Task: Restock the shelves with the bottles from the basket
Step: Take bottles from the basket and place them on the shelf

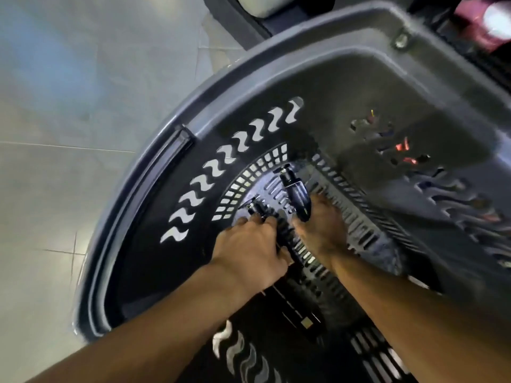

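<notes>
Deep in the dark slotted basket [276, 78], the right hand [323, 225] gripped a small dark bottle [297, 196] with a black cap; the left hand [249, 250] curled around another bottle [258, 210].

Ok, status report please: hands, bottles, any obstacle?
Left hand grips one bottle. Right hand grips the other bottle. Both deep in basket. No obstacle seen.

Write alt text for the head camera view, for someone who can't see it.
Both hands reach to the bottom of a deep dark plastic basket: the left hand grips one small dark bottle, the right hand holds another dark bottle with its cap pointing away. The basket stands on a pale tiled floor; its walls have wavy and slotted cut-outs.
</notes>
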